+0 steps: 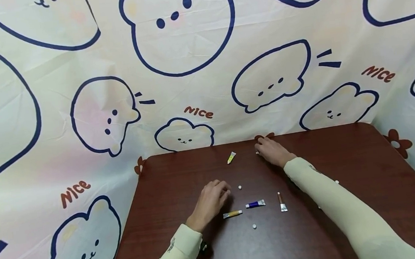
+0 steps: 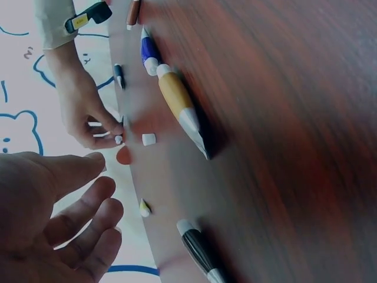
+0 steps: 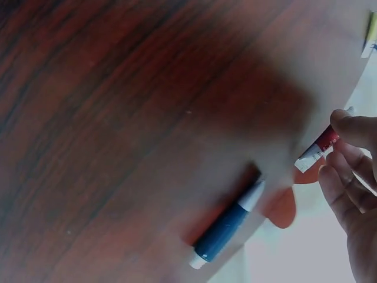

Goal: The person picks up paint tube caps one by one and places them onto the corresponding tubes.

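Note:
At the table's far edge my right hand (image 1: 273, 151) pinches a small red paint tube (image 3: 327, 139) between thumb and fingers, its flat crimped end pointing away from the palm. A dark blue paint tube (image 3: 227, 230) lies beside it on the table. My left hand (image 1: 210, 198) hovers over the tabletop with loosely bent fingers and holds nothing. Closest to it lie an ochre paint tube (image 1: 232, 214) and, in the left wrist view, a black one (image 2: 203, 250). A purple tube (image 1: 255, 204) and a brown tube (image 1: 282, 201) lie farther right.
A yellow tube (image 1: 231, 157) lies near the far edge of the brown wooden table (image 1: 181, 173). Small white pieces (image 1: 240, 187) are on the tabletop. Behind the table hangs a cloth (image 1: 189, 93) printed with cartoon outlines.

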The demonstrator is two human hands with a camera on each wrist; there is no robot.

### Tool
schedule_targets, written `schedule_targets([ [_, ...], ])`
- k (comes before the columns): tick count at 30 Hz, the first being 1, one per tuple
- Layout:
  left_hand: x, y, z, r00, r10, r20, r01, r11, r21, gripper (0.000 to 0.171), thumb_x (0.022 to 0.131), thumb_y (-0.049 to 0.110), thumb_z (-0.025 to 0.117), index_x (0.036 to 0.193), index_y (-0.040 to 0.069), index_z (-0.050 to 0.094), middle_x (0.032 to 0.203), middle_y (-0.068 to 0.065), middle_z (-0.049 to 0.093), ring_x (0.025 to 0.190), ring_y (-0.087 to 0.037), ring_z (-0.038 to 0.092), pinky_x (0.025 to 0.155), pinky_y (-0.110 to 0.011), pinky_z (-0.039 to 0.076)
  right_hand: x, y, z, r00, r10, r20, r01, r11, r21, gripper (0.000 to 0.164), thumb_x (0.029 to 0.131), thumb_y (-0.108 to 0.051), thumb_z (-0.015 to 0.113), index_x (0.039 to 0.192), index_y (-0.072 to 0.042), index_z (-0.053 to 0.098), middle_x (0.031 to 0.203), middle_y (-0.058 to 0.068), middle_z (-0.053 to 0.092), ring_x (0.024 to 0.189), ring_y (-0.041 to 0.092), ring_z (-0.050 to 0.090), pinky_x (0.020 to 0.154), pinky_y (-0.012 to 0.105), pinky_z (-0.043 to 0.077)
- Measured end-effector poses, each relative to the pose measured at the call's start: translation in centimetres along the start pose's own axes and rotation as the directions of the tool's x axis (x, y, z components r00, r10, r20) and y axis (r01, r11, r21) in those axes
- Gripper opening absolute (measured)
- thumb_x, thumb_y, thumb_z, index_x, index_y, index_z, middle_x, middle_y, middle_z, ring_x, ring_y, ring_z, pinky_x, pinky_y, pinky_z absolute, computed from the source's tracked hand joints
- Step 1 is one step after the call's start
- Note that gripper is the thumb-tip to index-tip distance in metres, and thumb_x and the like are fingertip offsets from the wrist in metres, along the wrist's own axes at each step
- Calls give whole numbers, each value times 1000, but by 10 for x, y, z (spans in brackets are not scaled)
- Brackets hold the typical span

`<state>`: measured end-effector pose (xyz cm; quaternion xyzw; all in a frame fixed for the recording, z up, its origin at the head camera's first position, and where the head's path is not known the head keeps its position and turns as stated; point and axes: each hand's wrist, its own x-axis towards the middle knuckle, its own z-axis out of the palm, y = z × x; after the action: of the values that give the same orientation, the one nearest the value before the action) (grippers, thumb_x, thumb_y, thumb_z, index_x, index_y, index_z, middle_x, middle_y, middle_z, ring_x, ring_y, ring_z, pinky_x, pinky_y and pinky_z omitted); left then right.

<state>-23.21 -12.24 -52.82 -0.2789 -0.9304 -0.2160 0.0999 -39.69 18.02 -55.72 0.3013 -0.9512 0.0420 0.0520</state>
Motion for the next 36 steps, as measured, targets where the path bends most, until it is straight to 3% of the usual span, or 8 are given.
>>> schedule_targets([
  [6, 1, 3, 0, 1000, -7, -8, 7, 1000, 3, 10, 101, 12, 79, 110, 9, 79, 99, -3, 81, 90, -20, 70, 83, -40, 59, -5, -6, -9, 996, -71, -59, 67, 995, -69, 13, 103, -10, 75, 114, -4, 71, 110, 15, 73, 104, 32, 66, 88, 44, 61],
  [15, 0, 7, -2, 1000, -11, -15, 11, 1000, -10, 10, 101, 12, 79, 111, 11, 80, 97, 0, 80, 84, -17, 66, 81, -39, 56, -20, -14, -18, 991, -99, -92, 89, 991, -104, 15, 104, -17, 76, 118, -12, 72, 116, 9, 75, 109, 29, 67, 90, 46, 60],
  [22, 0, 8, -1, 1000, -30, -10, 29, 997, -73, 13, 102, 11, 78, 115, 9, 78, 101, -3, 82, 92, -23, 72, 83, -42, 59, -34, -27, -28, 976, -153, -154, 132, 981, -140, 12, 103, -12, 76, 113, -11, 70, 110, 7, 73, 99, 25, 72, 78, 41, 57],
  [30, 0, 10, 2, 999, -44, 5, 44, 995, -88, 12, 101, 13, 79, 112, 8, 78, 102, -4, 82, 95, -25, 77, 90, -46, 58, -52, -41, -40, 972, -177, -152, 167, 983, -81, 14, 103, -9, 76, 114, -11, 69, 109, 7, 71, 95, 22, 70, 77, 38, 59],
  [36, 0, 13, 2, 999, -31, -24, 28, 996, -90, 10, 99, 13, 82, 107, 11, 78, 98, -2, 80, 92, -24, 75, 87, -44, 58, -66, -46, -44, 967, -196, -163, 186, 980, -75, 21, 100, -1, 76, 117, -10, 68, 109, 6, 70, 94, 21, 67, 79, 37, 60],
])
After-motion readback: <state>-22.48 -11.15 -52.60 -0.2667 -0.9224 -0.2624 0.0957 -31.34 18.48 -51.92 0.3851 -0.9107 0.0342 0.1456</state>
